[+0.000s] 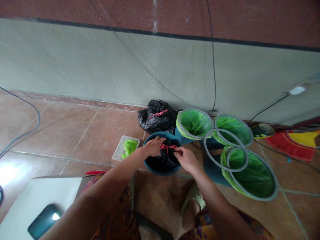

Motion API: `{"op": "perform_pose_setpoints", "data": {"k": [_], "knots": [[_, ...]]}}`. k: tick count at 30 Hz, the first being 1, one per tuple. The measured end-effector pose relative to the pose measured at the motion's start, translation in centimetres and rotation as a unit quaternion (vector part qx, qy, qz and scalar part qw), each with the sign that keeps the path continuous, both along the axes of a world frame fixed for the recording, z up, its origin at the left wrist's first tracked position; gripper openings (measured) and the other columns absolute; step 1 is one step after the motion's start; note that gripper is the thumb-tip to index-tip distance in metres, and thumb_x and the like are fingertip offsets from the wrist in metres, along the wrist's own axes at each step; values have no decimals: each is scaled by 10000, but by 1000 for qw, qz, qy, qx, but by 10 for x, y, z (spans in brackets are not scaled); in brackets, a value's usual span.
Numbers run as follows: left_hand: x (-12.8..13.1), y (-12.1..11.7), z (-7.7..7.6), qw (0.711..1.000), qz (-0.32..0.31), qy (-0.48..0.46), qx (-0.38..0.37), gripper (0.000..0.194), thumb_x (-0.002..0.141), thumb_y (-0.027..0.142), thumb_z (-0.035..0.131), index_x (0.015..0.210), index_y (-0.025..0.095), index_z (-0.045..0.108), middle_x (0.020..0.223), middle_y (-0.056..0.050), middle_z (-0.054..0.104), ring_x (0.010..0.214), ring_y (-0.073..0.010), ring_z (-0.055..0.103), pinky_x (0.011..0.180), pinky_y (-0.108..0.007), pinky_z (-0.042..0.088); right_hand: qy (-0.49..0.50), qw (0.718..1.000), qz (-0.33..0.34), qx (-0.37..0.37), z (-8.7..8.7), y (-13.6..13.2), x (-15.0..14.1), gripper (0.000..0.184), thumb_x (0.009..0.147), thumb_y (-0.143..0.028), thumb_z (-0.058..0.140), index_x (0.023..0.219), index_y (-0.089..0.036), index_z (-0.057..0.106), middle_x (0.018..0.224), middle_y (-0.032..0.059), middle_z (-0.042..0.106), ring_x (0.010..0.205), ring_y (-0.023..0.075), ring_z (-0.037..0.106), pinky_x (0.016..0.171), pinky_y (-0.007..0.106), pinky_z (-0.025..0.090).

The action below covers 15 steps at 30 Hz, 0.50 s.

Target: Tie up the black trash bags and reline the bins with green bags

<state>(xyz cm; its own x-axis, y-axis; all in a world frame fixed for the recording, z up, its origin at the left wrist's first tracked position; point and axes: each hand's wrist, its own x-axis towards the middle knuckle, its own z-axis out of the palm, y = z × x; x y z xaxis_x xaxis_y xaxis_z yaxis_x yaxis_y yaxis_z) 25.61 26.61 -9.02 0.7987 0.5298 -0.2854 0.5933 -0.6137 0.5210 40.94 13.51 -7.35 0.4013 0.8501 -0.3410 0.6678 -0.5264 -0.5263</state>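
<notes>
A black garbage bag (pixel 167 161) sits inside a blue trash can (pixel 162 173), gathered at its top with a red tie string (pixel 169 146) in a bow. My left hand (pixel 153 147) is closed at the left end of that string, fingers partly hiding it. At the string's right end, my right hand (pixel 185 158) pinches with thumb and finger. Behind the can, a second full black garbage bag (pixel 158 116), tied with red string, rests against the wall.
Right of the can stand several bins with green liners, including a near bin (pixel 252 173); a loose grey ring (pixel 208 156) lies across two. To the left are a clear tray (pixel 119 150) with a green plastic bag (pixel 130 146) and a white surface bearing a phone (pixel 45 220).
</notes>
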Motion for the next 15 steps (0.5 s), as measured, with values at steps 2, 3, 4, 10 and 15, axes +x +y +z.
{"op": "perform_pose_setpoints", "data": {"k": [2,3,4,10,15], "knots": [[2,-7,-2,999,-21,46,10,840,700,259,703,1475,215,382,1361,-148,529,1181,-297,584,1000,-376,462,-26,1000,7,-13,3,0,0,267,879,-288,555,1074,-166,690,959,94,747,894,221,683,749,296,447],[4,-10,-4,998,-22,52,12,836,703,304,718,1469,220,393,1356,-150,529,1181,-302,585,992,-380,471,-33,999,10,-18,4,0,0,273,886,-297,551,1086,-164,681,963,96,746,901,223,684,753,300,449],[6,-14,-6,998,-22,51,12,755,722,337,713,1422,214,459,1319,-151,555,1169,-305,593,979,-382,481,-36,999,12,-23,4,0,0,277,890,-304,548,1094,-163,673,965,95,746,901,223,685,756,302,451],[23,-28,-21,998,-1,56,-3,169,812,206,585,890,127,712,945,-174,699,941,-302,681,832,-363,528,-68,995,28,-60,0,-5,0,474,851,-367,602,1272,-153,560,1117,128,713,1004,265,682,814,334,462],[34,-27,-10,996,69,-18,-53,163,827,200,547,736,158,675,785,-96,698,780,-228,670,716,-295,505,-83,992,33,-85,-3,-10,-4,883,754,-390,714,1486,-102,312,1276,228,611,1037,303,679,811,355,483]]}}
